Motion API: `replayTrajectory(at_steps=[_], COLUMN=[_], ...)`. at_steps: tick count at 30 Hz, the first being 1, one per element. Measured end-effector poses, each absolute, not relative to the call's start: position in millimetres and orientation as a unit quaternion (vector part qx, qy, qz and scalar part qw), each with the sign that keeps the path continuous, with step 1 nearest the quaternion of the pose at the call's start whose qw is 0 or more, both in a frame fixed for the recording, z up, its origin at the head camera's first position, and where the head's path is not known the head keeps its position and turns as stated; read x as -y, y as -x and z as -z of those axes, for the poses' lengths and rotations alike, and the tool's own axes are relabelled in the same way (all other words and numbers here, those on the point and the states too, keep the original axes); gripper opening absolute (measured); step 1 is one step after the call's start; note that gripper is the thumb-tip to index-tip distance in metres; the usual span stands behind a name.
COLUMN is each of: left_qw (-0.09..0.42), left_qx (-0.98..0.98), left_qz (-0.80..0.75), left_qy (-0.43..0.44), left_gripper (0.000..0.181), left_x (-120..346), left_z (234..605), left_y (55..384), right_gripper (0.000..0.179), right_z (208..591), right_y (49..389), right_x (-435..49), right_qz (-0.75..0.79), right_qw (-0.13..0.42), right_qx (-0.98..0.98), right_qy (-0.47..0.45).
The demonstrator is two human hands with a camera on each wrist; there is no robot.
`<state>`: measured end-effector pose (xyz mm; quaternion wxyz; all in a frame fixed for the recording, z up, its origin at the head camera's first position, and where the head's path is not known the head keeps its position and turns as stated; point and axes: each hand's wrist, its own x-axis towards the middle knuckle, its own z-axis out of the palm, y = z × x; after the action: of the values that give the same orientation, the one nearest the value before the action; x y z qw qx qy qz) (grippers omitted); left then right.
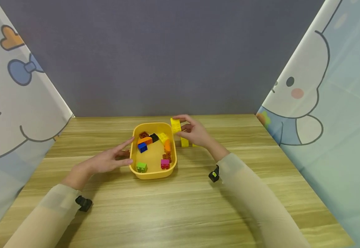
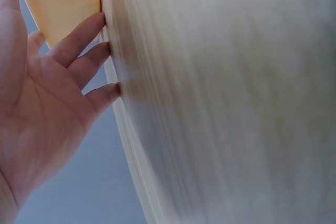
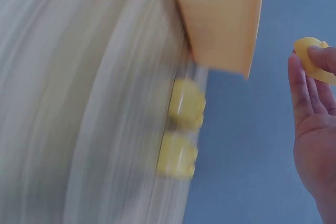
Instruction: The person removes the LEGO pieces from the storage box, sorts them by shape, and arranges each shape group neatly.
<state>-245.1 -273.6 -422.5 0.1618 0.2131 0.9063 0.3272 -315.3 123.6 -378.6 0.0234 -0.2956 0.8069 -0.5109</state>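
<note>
Wooden table (image 1: 173, 213) seen over my own two arms, with a dark grey panel (image 1: 167, 58) along its far edge and cartoon-printed fabric (image 1: 347, 103) to left and right. My pale sleeves (image 1: 260, 199) reach in from the near side, left and right. Yellow tray (image 1: 153, 176): on the table between my hands, its long sides running near to far. My left hand (image 1: 105, 161) is at the tray's left wall, fingers spread wide and thumb well apart from the forefinger, grasping nothing; how hard the fingertips bear on the wall I cannot tell. My right hand (image 1: 198, 133) pinches the held yellow block (image 1: 176, 125) between thumb and fingers, raised above the table at the tray's far right rim. Beneath that hand, right of the tray, a second yellow block (image 1: 184, 142) and a third yellow block (image 3: 177, 155) lie on the table, near each other. Inside the tray, far left to far right: a dark red brick (image 1: 143, 135), an orange piece (image 1: 145, 140), a black brick (image 1: 153, 138) and a yellow piece (image 1: 163, 138); a blue brick (image 1: 142, 147) lies left; a green brick (image 1: 141, 167) lies near left, a magenta brick (image 1: 165, 164) near right.
</note>
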Motion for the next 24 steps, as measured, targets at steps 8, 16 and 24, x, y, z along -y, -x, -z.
replayTrajectory(at_steps=[8,16,24], left_qw=[0.161,0.161,0.162], left_qx=[-0.907,-0.905,-0.903], left_qz=[-0.325,-0.331,-0.334], left_qy=[-0.213,-0.215,-0.218], left_gripper=[0.094,0.094,0.094], left_x=[273.9,274.0,274.3], left_z=[423.8,424.9,425.8], left_y=[245.9,246.1,246.5], right_gripper=[0.063,0.069,0.07], right_z=[390.3,399.8,404.7], right_y=[314.2,320.2,325.3], right_x=[-175.8,-216.6,-239.8], right_qz=[0.546,0.551,0.499], right_qw=[0.05,0.055,0.067], right_qx=[-0.801,-0.803,-0.844], right_qy=[0.242,0.22,0.184])
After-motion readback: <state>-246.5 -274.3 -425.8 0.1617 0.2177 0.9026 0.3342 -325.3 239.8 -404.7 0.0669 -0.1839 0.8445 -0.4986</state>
